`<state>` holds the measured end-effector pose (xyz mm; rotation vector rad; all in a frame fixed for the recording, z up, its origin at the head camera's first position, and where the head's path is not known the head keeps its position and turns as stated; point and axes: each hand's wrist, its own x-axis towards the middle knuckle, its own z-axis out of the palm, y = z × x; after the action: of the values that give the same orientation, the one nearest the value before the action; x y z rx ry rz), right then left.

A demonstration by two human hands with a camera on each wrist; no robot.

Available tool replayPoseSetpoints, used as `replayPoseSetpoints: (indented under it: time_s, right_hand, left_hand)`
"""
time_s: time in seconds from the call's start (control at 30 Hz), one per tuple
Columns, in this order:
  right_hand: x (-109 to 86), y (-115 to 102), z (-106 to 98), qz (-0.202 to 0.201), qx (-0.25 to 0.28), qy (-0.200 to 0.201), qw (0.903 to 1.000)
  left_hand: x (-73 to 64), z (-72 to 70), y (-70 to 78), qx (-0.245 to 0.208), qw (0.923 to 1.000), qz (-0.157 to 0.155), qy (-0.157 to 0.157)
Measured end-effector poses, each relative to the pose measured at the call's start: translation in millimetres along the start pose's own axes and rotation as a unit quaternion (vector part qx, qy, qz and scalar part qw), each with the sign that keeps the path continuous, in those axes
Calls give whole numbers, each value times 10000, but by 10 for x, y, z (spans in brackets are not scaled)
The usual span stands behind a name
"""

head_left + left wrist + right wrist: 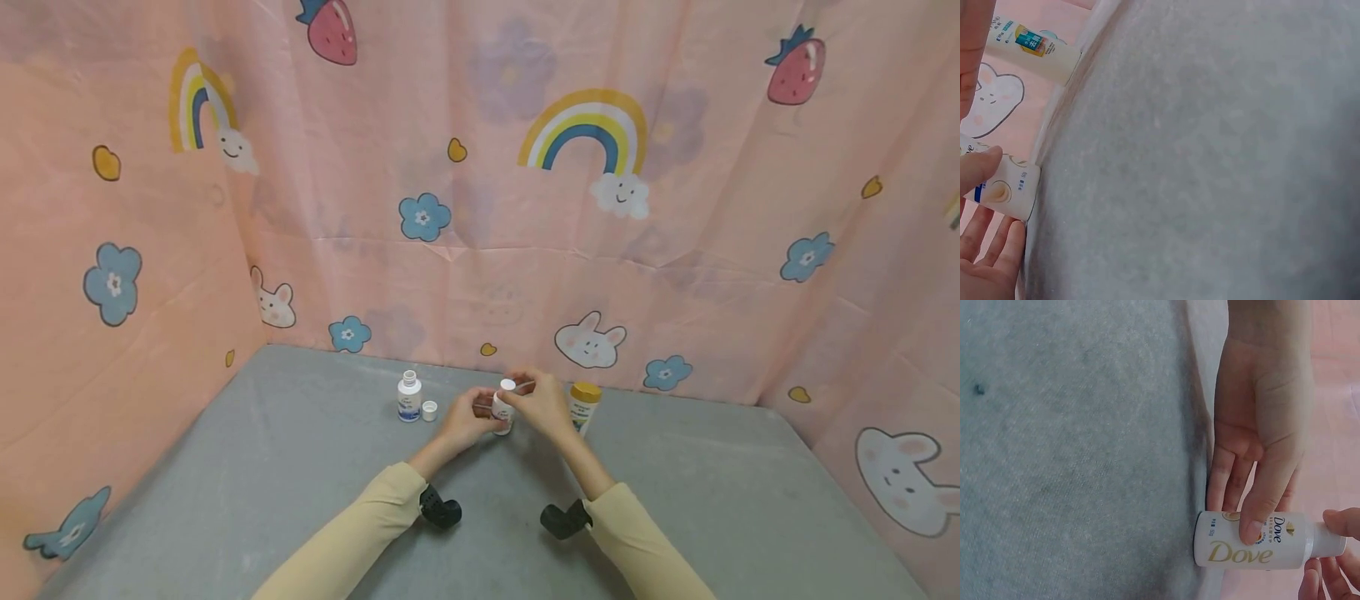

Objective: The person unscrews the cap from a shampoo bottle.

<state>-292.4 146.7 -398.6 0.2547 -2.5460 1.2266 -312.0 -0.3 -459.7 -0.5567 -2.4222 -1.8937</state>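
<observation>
1. White Dove bottle (502, 411): standing upright in the middle of the scene, toward the far side of the table (300, 508). Its white cap (1329, 540) is sitting on the neck; whether it is loosened, cannot tell.
2. Left hand (467, 417): gripping the bottle's body, thumb pressing across the label side, other fingers lying behind.
3. Right hand (546, 408): pinching the cap, thumb and fingers closing narrowly on it. Turning or only holding, cannot tell.
4. Left of the hands: a blue-labelled white bottle (409, 403) is standing with its neck bare; a loose white cap (429, 411) is lying just beside it, on its right.
5. Right, by the right wrist: a yellow-capped container (583, 408) is standing with its lid on, partly hidden, no hand holding it.
6. Progress, as judged: work is looking partway along. One bottle is showing open on the left; the middle one is being handled at its cap; the right one is remaining closed.
7. Farther out: a pink printed curtain (480, 283) is hanging beyond the table.
</observation>
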Motion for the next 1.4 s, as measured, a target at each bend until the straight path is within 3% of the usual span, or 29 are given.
replayPoseSetpoints:
  time_s: [0.63,0.93,1.17,1.4]
  right_hand:
    - [6,-35,8,331,512,124,9981]
    - [-2,-42,50,549,920,265,9939]
    - [16,-38,83,767,1335,352,9874]
    - [46,-83,126,954,1464,538,9831]
  left_hand:
    - [-28,-93,-16,93,9996,189,179]
    - [-62,-142,2,453,9976,359,371]
    - [-56,-189,71,930,9913,557,742]
    - [-71,-183,146,1470,9772,927,1222]
